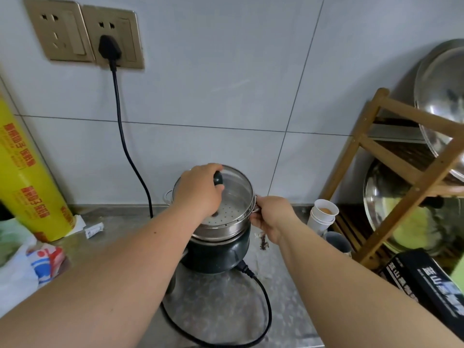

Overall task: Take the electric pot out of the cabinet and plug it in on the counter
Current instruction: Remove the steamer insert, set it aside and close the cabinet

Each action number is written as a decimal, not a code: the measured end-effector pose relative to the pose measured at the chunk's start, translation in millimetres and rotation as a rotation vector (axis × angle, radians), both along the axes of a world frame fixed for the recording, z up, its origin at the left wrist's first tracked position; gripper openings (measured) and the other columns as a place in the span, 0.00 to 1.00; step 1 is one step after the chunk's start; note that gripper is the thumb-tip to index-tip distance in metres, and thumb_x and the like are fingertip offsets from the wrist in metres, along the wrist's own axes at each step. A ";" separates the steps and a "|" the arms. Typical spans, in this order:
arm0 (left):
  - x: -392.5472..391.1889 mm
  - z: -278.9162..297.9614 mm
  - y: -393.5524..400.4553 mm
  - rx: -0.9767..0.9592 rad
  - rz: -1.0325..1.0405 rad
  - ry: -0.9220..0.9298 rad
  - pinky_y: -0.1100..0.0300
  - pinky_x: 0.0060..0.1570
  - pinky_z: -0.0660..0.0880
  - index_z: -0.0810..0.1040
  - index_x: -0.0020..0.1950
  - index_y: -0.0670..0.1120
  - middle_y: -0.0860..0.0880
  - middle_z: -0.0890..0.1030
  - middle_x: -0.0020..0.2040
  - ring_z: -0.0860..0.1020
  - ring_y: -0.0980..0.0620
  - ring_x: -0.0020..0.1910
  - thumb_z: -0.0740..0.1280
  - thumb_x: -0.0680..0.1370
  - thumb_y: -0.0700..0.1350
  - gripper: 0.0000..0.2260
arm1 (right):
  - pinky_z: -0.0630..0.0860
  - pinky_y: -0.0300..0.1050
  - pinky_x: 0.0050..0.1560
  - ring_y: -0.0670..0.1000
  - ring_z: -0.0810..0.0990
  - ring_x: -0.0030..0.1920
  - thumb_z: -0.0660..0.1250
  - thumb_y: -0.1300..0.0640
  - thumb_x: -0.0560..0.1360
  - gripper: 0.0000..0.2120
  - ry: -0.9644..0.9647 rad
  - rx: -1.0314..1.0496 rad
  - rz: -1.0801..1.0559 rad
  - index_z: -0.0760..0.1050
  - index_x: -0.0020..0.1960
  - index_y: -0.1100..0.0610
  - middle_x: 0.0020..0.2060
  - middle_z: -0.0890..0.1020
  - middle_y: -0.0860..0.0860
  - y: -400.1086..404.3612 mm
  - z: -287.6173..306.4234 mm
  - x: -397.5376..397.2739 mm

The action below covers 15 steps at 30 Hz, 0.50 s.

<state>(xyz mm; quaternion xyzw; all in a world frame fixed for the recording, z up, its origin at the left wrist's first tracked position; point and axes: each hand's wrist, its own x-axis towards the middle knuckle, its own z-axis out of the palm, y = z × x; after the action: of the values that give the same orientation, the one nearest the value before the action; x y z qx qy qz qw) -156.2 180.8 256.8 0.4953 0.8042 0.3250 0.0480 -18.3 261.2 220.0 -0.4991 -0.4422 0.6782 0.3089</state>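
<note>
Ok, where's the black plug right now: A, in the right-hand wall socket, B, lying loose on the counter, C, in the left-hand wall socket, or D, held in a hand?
A: the black plug sits in the right-hand wall socket, and its cord hangs down toward the counter.

I'm looking at a home kitchen: a steel counter [226,297] against a white tiled wall [226,84] with two brass-coloured sockets [85,36], a wooden rack [391,172] holding steel pan lids [442,96], a yellow roll of cling film [27,177], stacked paper cups [324,214], and an electric pot [221,249] plugged in.
</note>
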 end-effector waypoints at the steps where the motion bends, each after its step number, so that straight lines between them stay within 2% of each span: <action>1: 0.9 6.9 -2.2 0.045 0.016 0.000 0.46 0.60 0.71 0.69 0.67 0.54 0.45 0.76 0.61 0.71 0.42 0.61 0.65 0.76 0.47 0.19 | 0.70 0.37 0.20 0.45 0.67 0.17 0.55 0.66 0.76 0.13 -0.005 0.008 -0.008 0.75 0.37 0.59 0.20 0.71 0.50 -1.8 2.6 1.5; 5: 5.8 37.8 -10.9 0.189 0.042 -0.008 0.46 0.60 0.70 0.69 0.67 0.53 0.44 0.76 0.61 0.70 0.42 0.61 0.65 0.76 0.47 0.19 | 0.74 0.36 0.21 0.44 0.71 0.16 0.54 0.66 0.76 0.15 0.029 0.038 -0.098 0.78 0.41 0.59 0.17 0.76 0.48 -3.7 16.4 16.3; 8: 8.2 51.0 -19.0 0.245 0.056 -0.027 0.48 0.60 0.70 0.69 0.67 0.52 0.43 0.75 0.61 0.70 0.41 0.62 0.64 0.76 0.47 0.19 | 0.72 0.39 0.25 0.43 0.71 0.17 0.54 0.65 0.75 0.16 0.052 0.079 -0.190 0.79 0.40 0.56 0.17 0.77 0.47 0.5 25.9 39.3; 10: 10.9 53.0 -23.6 0.244 0.073 -0.028 0.47 0.61 0.70 0.69 0.67 0.52 0.43 0.74 0.61 0.70 0.41 0.62 0.64 0.76 0.48 0.19 | 0.72 0.39 0.24 0.44 0.71 0.16 0.53 0.64 0.76 0.16 0.064 0.080 -0.259 0.79 0.43 0.56 0.18 0.77 0.48 5.9 28.1 60.6; 12: 15.2 49.7 -26.0 0.220 0.095 -0.030 0.48 0.59 0.71 0.68 0.67 0.52 0.43 0.74 0.61 0.71 0.41 0.61 0.63 0.76 0.48 0.19 | 0.72 0.36 0.20 0.45 0.72 0.16 0.54 0.64 0.77 0.13 0.075 0.065 -0.344 0.78 0.46 0.58 0.23 0.78 0.51 10.9 26.7 82.5; 15: 22.6 35.4 -26.5 0.141 0.131 -0.029 0.47 0.57 0.72 0.68 0.67 0.52 0.43 0.74 0.61 0.71 0.41 0.61 0.63 0.77 0.48 0.19 | 0.73 0.35 0.19 0.46 0.75 0.16 0.58 0.62 0.78 0.10 0.057 0.043 -0.444 0.76 0.43 0.60 0.29 0.79 0.53 13.0 20.7 110.2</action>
<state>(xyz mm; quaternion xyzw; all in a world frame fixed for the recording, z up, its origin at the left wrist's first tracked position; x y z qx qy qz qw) -133.6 154.3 292.2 0.4390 0.8092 0.3904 0.0033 92.0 274.2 240.7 -0.5582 -0.3271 0.5977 0.4735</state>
